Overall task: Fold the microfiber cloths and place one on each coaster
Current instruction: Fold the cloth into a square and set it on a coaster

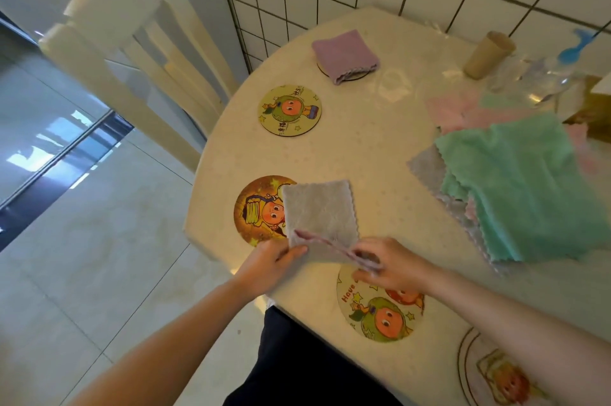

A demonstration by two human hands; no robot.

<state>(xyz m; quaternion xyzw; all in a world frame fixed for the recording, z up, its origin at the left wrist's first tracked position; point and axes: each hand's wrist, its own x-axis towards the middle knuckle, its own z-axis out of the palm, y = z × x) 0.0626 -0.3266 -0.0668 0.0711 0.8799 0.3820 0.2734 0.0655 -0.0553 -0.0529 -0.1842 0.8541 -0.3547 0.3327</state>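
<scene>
A: Nearest are the left hand (pixel 271 265) and right hand (pixel 386 265), each pinching the near edge of a folded grey cloth (pixel 319 212) that partly covers the orange coaster (pixel 259 210) on the desk (pixel 370 147).

B: Progress?

A: Early, I'd judge. Only the purple cloth (pixel 344 55) sits on a coaster. The yellow coaster (pixel 290 109), the near coaster (pixel 380 313) and one at the corner are bare; the green cloth (pixel 515 187) pile lies unfolded.

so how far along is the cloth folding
One done: a folded purple cloth sits on the far coaster. In hand: both hands, left and right, hold a folded grey cloth beside the orange coaster. Left: at least three bare coasters and the unfolded pile topped by a green cloth.
</scene>
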